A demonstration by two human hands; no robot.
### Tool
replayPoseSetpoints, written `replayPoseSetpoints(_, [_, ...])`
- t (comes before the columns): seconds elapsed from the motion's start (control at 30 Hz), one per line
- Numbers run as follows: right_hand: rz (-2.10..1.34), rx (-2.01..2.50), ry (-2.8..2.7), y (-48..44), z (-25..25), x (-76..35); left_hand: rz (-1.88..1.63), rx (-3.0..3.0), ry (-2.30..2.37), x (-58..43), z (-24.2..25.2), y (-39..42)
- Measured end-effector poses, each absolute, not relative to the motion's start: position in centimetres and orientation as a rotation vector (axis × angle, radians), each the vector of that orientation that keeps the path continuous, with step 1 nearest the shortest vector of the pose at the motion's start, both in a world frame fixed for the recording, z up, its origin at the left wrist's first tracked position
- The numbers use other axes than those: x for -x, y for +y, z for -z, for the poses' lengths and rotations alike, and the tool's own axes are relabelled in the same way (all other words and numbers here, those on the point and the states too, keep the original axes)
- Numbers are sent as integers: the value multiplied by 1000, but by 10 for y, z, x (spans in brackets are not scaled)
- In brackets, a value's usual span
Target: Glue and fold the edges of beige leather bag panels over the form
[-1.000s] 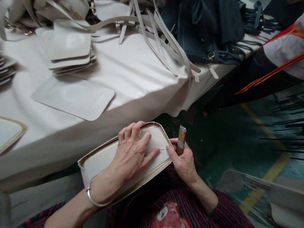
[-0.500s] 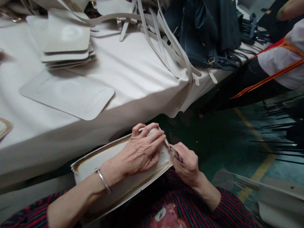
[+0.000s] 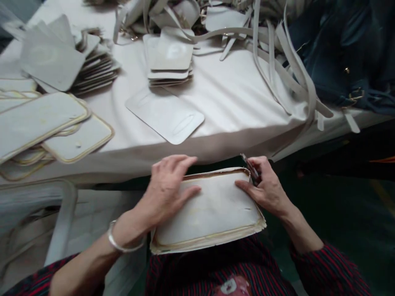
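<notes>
A pale leather bag piece point(image 3: 212, 209) with rounded corners and brown and yellow glue-stained edges lies in front of my body at lap height. My left hand point(image 3: 168, 189) is open over its far left part, thumb stretched across the face and fingers reaching past the far edge. At the far right corner, my right hand point(image 3: 262, 185) has its fingers closed round a small metal tool point(image 3: 250, 167), whose tip points up and away. The right thumb rests on the piece's face. The tool's lower part is hidden in the fingers.
Across the cloth-covered table point(image 3: 228, 98) lie a loose pale panel point(image 3: 166, 117), a small panel stack point(image 3: 171, 53), and yellow-edged panels point(image 3: 40, 119). Pale straps point(image 3: 271, 61) and dark blue bags point(image 3: 333, 53) are at the right. A plastic crate point(image 3: 66, 213) stands lower left.
My left hand has slid from the piece's right end towards its left and its fingers have spread. The piece has turned more level. My right hand has shifted to the far corner, still holding the tool.
</notes>
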State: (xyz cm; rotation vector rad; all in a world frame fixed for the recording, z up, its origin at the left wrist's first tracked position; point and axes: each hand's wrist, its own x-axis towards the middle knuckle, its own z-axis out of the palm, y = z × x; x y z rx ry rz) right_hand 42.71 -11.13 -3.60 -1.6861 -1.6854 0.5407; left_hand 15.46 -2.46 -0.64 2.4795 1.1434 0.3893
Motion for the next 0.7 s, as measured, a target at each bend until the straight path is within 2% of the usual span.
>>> replayPoseSetpoints(0.1, [-586, 1497, -1881, -81, 37, -428, -269, -1903, 1323, -108, 18, -12])
replayPoseSetpoints(0.2, [-544, 1370, -1938, -70, 40, -427, -387, -1667, 1399, -99, 28, -15])
replayPoseSetpoints(0.27, [-476, 1337, -1936, -71, 41, -427, -567, -1825, 1401, -102, 29, -18])
replayPoseSetpoints(0.33, [-469, 1290, -1967, -73, 38, -429, -627, -2087, 1208, -101, 27, -16])
replayPoseSetpoints(0.47, [-511, 1160, -2233, -74, 25, -436, -334, -2500, 671, -81, 18, -4])
replayPoseSetpoints(0.7, [-61, 1203, -2615, -79, 15, -423, -234, -2949, 635, -124, 13, -32])
